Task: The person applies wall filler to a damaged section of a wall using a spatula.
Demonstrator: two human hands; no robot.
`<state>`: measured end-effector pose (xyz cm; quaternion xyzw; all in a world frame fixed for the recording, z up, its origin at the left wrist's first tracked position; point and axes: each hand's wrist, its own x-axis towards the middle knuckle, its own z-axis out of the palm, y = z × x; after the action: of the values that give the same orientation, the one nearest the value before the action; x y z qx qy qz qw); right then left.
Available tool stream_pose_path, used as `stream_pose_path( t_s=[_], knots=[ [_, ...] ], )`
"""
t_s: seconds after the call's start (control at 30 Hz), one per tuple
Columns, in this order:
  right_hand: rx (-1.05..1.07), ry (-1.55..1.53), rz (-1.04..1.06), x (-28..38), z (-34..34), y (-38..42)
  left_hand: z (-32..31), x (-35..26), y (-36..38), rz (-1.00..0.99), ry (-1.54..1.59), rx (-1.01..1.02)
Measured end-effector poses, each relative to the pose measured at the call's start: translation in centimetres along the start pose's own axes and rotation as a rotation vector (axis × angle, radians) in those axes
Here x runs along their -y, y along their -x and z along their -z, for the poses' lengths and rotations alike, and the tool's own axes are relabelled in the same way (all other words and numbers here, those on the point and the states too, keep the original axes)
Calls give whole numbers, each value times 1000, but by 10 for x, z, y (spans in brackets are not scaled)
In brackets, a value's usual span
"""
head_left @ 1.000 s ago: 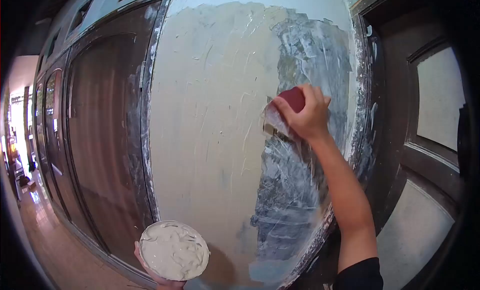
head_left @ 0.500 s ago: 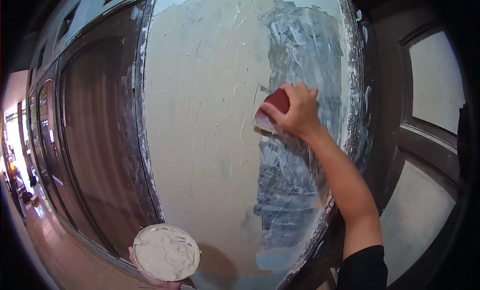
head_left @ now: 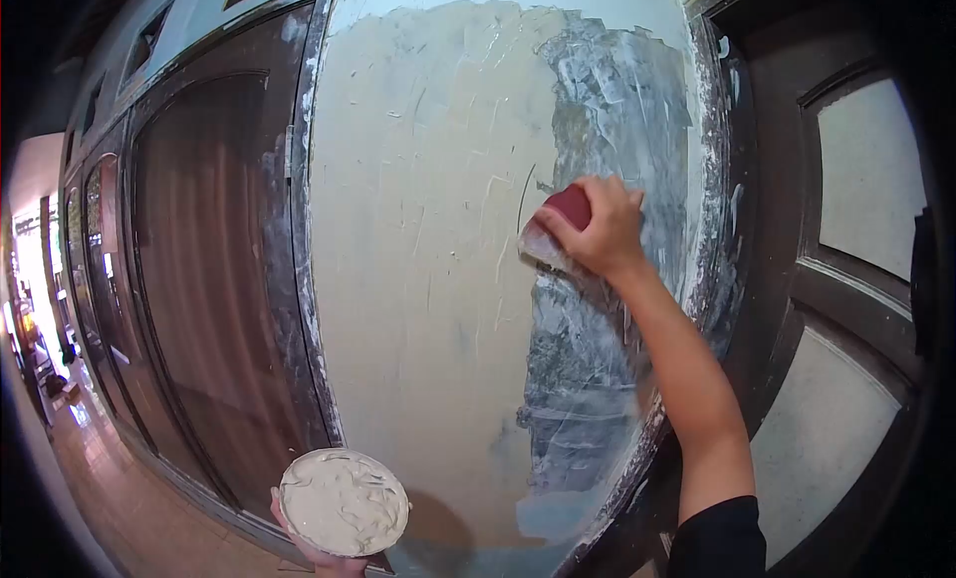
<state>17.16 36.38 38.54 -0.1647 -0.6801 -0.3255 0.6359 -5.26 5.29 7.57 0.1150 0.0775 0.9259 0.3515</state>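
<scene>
My right hand [head_left: 605, 225] grips a putty knife [head_left: 568, 210] by its dark red handle, with the thumb pressed on its near side. Its pale, smeared blade lies against the wall [head_left: 418, 279], at the border between the beige filler coat and the bare blue-grey strip [head_left: 622, 110]. Low on the left, my left hand [head_left: 339, 563] holds up a round container of filler [head_left: 344, 503] from below. Thick beige filler with ridges and swirls covers its top. Most of the left hand's fingers are hidden under the container.
A dark wooden door frame with a curtained pane [head_left: 214, 259] stands left of the wall. To the right is a dark panelled door [head_left: 777, 230] with pale panels. The tiled floor [head_left: 149, 498] runs back along the left toward bright light.
The view has shifted slightly, so the wall and container appear farther right. A thin dark curved line now shows more clearly on the filler above the blade. Both hands keep their holds.
</scene>
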Motion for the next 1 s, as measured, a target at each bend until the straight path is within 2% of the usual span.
stream_pose_path(
  t_s=[0.03, 0.1, 0.17, 0.2, 0.23, 0.3, 0.33, 0.37, 0.4, 0.43, 0.47, 0.53, 0.57, 0.6, 0.63, 0.7, 0.83, 0.9, 0.97, 1.0],
  knots=[
    [84, 40, 89, 6, 0, 2, -3, 0, 2, 44, 17, 19],
    [97, 69, 114, 0, -13, -5, -8, 3, 3, 92, 32, 39],
    [-81, 154, -104, -8, -19, -26, -11, 5, 5, 149, 72, 36],
    [-70, 149, -233, -8, -11, -37, -8, 5, 3, 156, 43, 75],
    [-68, 150, -239, -7, -5, -37, -6, 3, 5, 157, 37, 73],
    [-113, -27, -389, -5, 5, -32, -11, 2, 11, 202, 108, 13],
    [-111, -124, -374, -2, 8, -20, -8, 2, 13, 202, 69, 66],
    [44, -420, -537, 24, 26, -10, -8, 1, 13, 199, 73, 64],
    [133, -508, -522, 39, 30, 9, -9, 2, 12, 253, 220, 25],
    [309, -728, -608, 64, 41, 28, -6, 4, 12, 305, 367, -17],
    [535, -985, -601, 77, 29, 65, 1, 13, 9, 279, 114, 132],
    [999, -868, -570, 133, 56, 91, 10, 27, 3, 300, 75, 165],
    [1074, -864, -474, 148, 49, 116, 10, 31, 5, 325, 31, 213],
    [1202, -925, -546, 162, 48, 132, -6, 35, 12, 337, 110, 198],
    [1272, -878, -494, 168, 42, 148, -4, 37, 12, 358, 202, 182],
    [1358, -849, -510, 168, 30, 174, -4, 38, 16, 388, 179, 187],
    [1217, -657, -539, 148, 41, 189, 16, 30, 15, 424, 101, 198],
    [1034, -541, -487, 139, 51, 187, 15, 24, 18, 430, 110, 210],
    [1006, -588, -529, 147, 72, 177, 11, 18, 18, 430, 104, 184],
    [905, -575, -340, 155, 85, 168, 10, 16, 17, 427, 97, 183]
  ],
)
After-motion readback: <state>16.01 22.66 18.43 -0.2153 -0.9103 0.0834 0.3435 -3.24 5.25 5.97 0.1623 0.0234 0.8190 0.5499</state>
